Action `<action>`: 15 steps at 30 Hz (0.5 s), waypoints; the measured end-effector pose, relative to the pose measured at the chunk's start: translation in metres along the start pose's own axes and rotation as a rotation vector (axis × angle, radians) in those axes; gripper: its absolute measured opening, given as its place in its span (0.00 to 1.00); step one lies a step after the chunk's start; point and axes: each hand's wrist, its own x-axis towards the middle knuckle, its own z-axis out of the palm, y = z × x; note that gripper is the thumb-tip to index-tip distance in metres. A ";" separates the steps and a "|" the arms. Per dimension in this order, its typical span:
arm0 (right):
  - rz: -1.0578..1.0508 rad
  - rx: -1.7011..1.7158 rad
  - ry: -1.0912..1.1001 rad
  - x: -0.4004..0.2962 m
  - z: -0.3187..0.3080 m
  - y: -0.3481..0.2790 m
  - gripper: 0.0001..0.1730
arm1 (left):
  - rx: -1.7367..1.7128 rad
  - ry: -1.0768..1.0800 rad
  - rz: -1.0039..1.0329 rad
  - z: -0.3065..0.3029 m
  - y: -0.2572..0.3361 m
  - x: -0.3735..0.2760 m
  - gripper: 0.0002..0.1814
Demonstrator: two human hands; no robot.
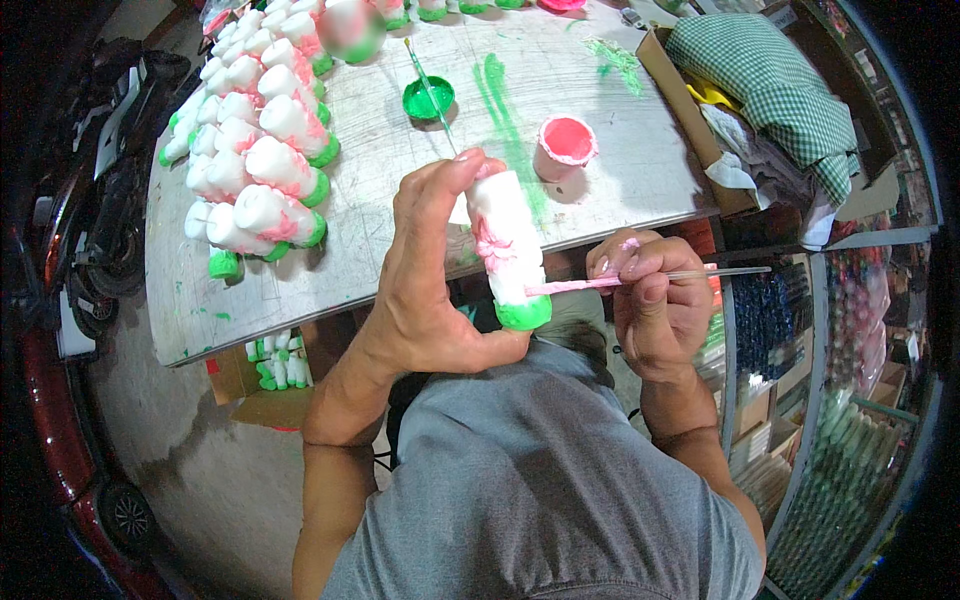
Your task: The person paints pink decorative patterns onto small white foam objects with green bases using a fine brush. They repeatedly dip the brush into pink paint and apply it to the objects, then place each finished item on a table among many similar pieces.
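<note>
My left hand (pixel 427 277) grips a white cylindrical piece (pixel 514 240) by its two ends, thumb at the green end and fingers at the white end. The piece has pink paint on raised shapes along its side. In my right hand (pixel 652 292) is a paintbrush (pixel 574 286) with a clear handle end and a pink-coated front part, its tip touching the piece just above the green band. Beyond the hands, a cup of pink paint (pixel 568 141) stands on the table, and a second brush (pixel 427 82) rests across a small bowl of green paint (pixel 428 99).
Many similar white, pink and green pieces (pixel 262 161) are grouped on the left of the paint-marked table (pixel 360 247). A cardboard box with cloths (pixel 679 112) is at the right. Below the table sits an open box of pieces (pixel 255 409); stocked shelves (pixel 806 375) stand at the right.
</note>
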 end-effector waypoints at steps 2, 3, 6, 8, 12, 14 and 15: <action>-0.002 0.000 0.016 -0.001 -0.001 0.001 0.16 | -0.010 0.001 -0.003 0.000 -0.001 -0.001 0.67; -0.009 0.012 0.025 -0.001 -0.003 0.002 0.16 | -0.013 0.002 -0.005 -0.001 -0.001 -0.001 0.67; -0.065 0.058 0.036 0.000 -0.004 0.004 0.16 | -0.027 0.006 0.004 -0.001 -0.005 -0.003 0.67; -0.168 0.089 0.048 0.001 -0.005 0.008 0.17 | -0.049 0.025 -0.005 0.001 -0.006 -0.004 0.67; -0.312 0.015 0.026 0.006 -0.011 0.014 0.18 | -0.258 0.076 -0.012 0.008 -0.011 -0.007 0.68; -0.312 -0.117 -0.069 0.009 -0.019 0.017 0.24 | -0.427 0.101 -0.016 0.010 -0.011 -0.006 0.69; -0.329 -0.198 -0.140 0.015 -0.020 0.018 0.33 | -0.511 0.108 -0.016 0.013 -0.011 -0.005 0.70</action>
